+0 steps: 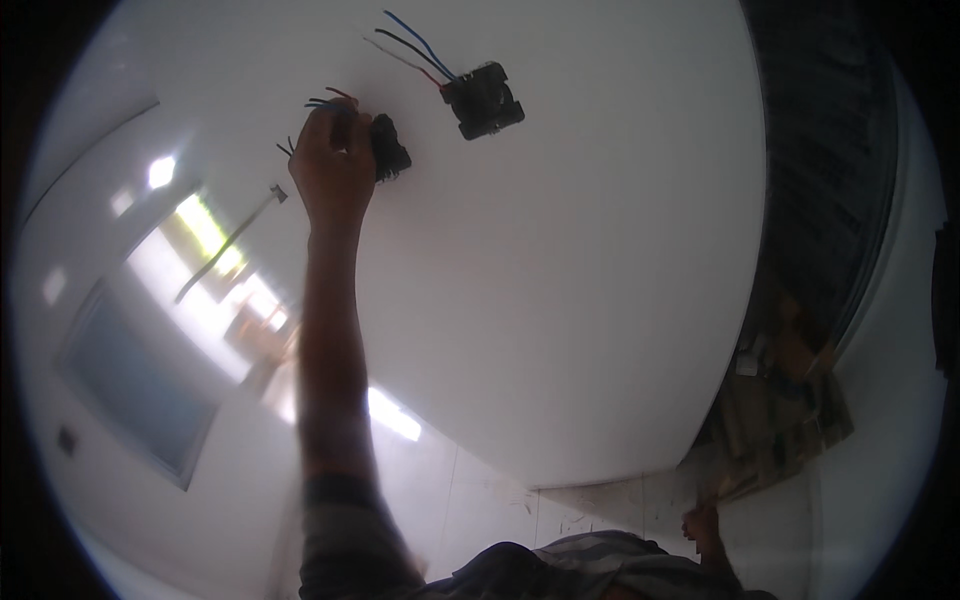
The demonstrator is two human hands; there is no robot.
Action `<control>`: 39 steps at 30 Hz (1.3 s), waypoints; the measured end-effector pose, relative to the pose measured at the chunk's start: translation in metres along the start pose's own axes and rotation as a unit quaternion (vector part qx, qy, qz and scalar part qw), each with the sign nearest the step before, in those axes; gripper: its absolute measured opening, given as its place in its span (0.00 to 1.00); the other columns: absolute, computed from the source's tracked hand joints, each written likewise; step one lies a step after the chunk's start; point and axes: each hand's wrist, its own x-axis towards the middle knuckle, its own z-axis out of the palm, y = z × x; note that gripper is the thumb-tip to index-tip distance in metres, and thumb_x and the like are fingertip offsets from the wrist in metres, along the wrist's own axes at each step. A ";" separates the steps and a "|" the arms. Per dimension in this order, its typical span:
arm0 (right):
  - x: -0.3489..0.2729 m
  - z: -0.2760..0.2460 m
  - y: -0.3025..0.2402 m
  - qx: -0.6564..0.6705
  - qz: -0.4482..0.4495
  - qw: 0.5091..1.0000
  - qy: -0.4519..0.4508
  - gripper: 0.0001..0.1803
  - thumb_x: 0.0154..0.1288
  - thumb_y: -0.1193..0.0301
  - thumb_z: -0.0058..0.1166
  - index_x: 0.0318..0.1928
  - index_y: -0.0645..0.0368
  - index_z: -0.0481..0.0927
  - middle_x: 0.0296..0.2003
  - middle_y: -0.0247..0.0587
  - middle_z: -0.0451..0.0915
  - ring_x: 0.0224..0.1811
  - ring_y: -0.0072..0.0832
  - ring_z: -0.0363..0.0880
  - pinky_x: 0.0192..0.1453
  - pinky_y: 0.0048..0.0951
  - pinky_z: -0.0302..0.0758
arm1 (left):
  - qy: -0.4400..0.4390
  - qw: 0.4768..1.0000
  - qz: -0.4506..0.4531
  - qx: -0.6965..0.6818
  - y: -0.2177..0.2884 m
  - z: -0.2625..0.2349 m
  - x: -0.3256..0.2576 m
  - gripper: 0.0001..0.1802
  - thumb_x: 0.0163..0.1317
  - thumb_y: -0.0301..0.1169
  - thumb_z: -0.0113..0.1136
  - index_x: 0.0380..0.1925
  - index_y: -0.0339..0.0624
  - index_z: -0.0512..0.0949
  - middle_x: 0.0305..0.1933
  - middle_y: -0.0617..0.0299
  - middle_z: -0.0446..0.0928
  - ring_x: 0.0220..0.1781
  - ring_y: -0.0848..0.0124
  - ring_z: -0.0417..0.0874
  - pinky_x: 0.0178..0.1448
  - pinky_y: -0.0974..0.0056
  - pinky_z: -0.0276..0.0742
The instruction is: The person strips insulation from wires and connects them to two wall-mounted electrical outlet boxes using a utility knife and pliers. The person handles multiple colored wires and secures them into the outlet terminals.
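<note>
Head view | left hand [333, 165] closed on small black module [390, 147] with wires, far end of white table [600, 250]; second black module [484, 99] just right, nearer far edge | right hand [703, 527] low at near edge, probably loosely curled, empty; cannot tell for sure

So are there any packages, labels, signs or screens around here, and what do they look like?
None that can be made out.
The left hand holds a small black part with wires on the white table.
A second black part with wires lies beside it.
The clutter at right is too blurred to tell.
</note>
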 end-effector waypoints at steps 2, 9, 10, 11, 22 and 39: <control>-0.011 0.006 -0.010 -0.010 0.011 1.000 0.000 0.12 0.62 0.72 0.58 0.23 0.66 0.82 0.18 0.43 0.82 0.15 0.33 0.82 0.18 0.34 0.78 | -0.013 0.996 -0.053 -0.077 0.001 -0.008 0.006 0.15 0.73 0.36 0.64 0.51 0.37 0.84 0.42 0.58 0.88 0.38 0.75 0.87 0.46 0.68 0.82; -0.016 0.018 0.033 0.006 0.089 0.996 0.006 0.10 0.60 0.73 0.58 0.23 0.65 0.82 0.17 0.43 0.81 0.16 0.33 0.82 0.18 0.34 0.78 | -0.138 0.923 -0.148 -0.329 -0.008 -0.027 0.027 0.22 0.77 0.44 0.59 0.50 0.32 0.84 0.39 0.59 0.86 0.36 0.75 0.83 0.45 0.69 0.81; -0.019 0.018 0.031 -0.004 0.075 0.997 0.002 0.10 0.60 0.74 0.58 0.23 0.65 0.82 0.17 0.43 0.81 0.16 0.32 0.82 0.18 0.34 0.78 | -0.143 0.916 -0.174 -0.332 -0.006 -0.032 0.033 0.23 0.77 0.44 0.59 0.51 0.31 0.84 0.40 0.57 0.86 0.35 0.76 0.82 0.44 0.69 0.80; -0.026 0.017 0.028 -0.015 0.061 0.998 -0.002 0.10 0.59 0.74 0.59 0.23 0.65 0.81 0.17 0.43 0.81 0.16 0.32 0.82 0.17 0.34 0.78 | -0.149 0.909 -0.200 -0.335 -0.005 -0.035 0.037 0.24 0.77 0.45 0.59 0.51 0.30 0.84 0.40 0.56 0.86 0.35 0.76 0.81 0.44 0.70 0.80; -0.022 0.019 0.044 0.015 0.028 0.999 -0.020 0.08 0.59 0.74 0.60 0.26 0.65 0.81 0.18 0.44 0.81 0.16 0.32 0.81 0.16 0.34 0.76 | -0.209 0.835 -0.232 -0.453 -0.005 -0.044 0.052 0.22 0.78 0.39 0.58 0.58 0.28 0.80 0.45 0.55 0.85 0.37 0.76 0.83 0.45 0.72 0.81; -0.072 0.047 0.064 0.100 0.049 0.991 0.077 0.09 0.73 0.69 0.51 0.46 0.63 0.76 0.23 0.43 0.77 0.16 0.30 0.76 0.17 0.35 0.74 | -0.138 0.963 0.055 -0.225 -0.076 -0.057 -0.022 0.23 0.81 0.39 0.49 0.71 0.47 0.74 0.66 0.52 0.80 0.60 0.61 0.86 0.62 0.59 0.85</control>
